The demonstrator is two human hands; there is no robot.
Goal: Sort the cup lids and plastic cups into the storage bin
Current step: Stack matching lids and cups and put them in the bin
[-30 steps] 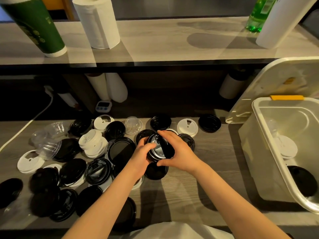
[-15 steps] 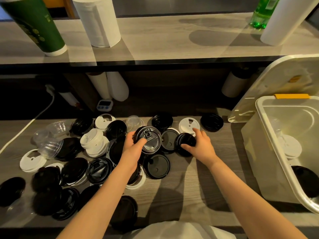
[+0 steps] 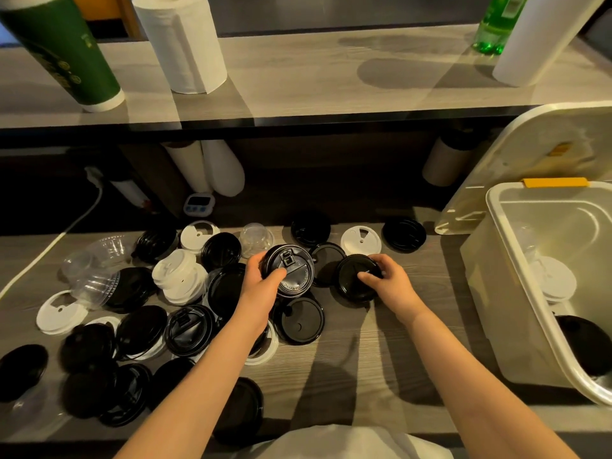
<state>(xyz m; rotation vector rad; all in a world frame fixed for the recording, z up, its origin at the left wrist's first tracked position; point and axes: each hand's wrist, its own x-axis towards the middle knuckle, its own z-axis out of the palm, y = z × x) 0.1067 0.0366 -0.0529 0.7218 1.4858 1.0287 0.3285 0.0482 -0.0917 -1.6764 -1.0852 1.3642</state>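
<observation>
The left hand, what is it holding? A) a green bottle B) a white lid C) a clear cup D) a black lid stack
D: the left hand grips a black lid stack lifted above the pile of lids on the counter.

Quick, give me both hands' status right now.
Left hand: closed on a stack of black lids, lifted off the counter.
Right hand: closed on a single black lid at counter level.
</observation>
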